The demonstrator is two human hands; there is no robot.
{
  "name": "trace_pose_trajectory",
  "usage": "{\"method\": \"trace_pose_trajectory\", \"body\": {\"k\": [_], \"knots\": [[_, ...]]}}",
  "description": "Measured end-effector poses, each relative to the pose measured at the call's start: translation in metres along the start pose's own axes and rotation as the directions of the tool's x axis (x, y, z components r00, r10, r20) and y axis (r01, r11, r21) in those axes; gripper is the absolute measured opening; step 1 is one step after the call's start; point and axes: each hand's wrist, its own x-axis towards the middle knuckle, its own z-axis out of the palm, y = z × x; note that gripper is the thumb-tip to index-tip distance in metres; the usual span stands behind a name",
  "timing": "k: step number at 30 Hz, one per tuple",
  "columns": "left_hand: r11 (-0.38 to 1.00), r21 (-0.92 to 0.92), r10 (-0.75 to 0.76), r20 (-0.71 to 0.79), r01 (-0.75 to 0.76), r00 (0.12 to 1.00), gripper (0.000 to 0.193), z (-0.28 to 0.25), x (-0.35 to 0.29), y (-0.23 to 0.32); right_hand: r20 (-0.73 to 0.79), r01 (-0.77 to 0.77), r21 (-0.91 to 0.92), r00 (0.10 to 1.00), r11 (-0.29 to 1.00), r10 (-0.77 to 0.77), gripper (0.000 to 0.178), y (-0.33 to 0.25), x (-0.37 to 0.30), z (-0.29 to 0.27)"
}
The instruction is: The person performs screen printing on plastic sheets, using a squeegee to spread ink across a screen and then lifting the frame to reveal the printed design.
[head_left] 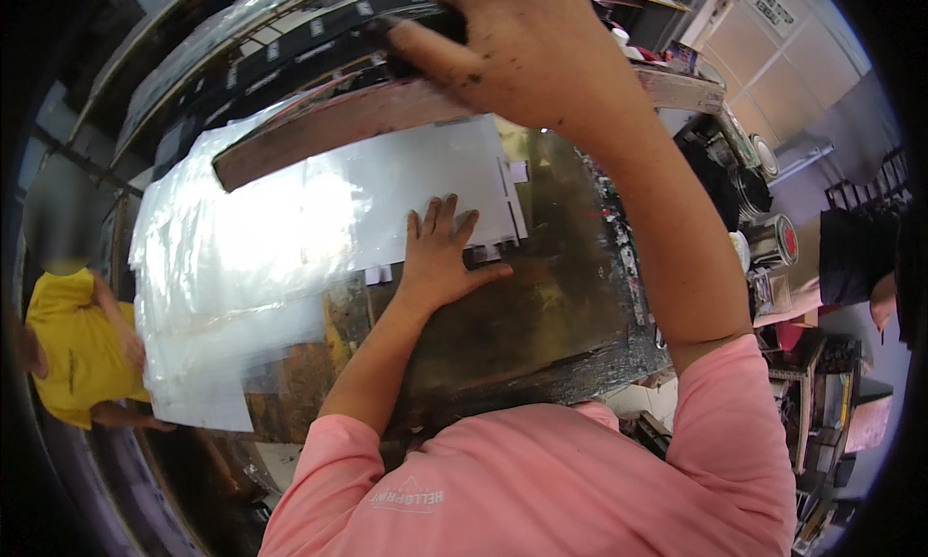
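My left hand (445, 252) lies flat, fingers spread, on the edge of a pale, shiny sheet (387, 175) on the worktable. Its thumb rests over the bare, stained tabletop (541, 277). Above and beyond it, my right hand (527, 49) is raised, with dark smudges on the skin. Its fingers curl around something dark at the top of the view, which I cannot make out. Just below that hand, a long wooden frame bar (338, 131) is held up over the sheet. Small pale tabs (379, 275) sit along the sheet's edge.
Overlapping clear plastic sheets (193, 296) cover the table's left side. A person in a yellow shirt (82, 339) is at far left. Paint cans (773, 240) stand to the right, near another person in dark clothing (855, 257). Racks (261, 59) line the back.
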Motion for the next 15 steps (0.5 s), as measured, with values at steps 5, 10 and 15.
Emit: {"method": "trace_pose_trajectory", "body": {"k": [5, 10, 15], "knots": [[0.995, -0.090, 0.028, -0.106, -0.037, 0.994, 0.104, 0.008, -0.001, 0.027, 0.078, 0.002, 0.068, 0.997, 0.998, -0.007, 0.059, -0.009, -0.003, -0.014], [0.999, -0.030, 0.012, -0.069, -0.014, 0.998, 0.106, 0.004, -0.008, 0.030, 0.074, 0.024, 0.079, 0.997, 0.997, -0.030, 0.062, 0.003, 0.009, 0.000], [0.997, -0.070, 0.028, -0.067, -0.033, 0.997, 0.105, 0.006, -0.008, 0.027, 0.216, -0.090, 0.031, 0.973, 0.996, 0.081, 0.061, -0.022, 0.011, -0.034]]}}
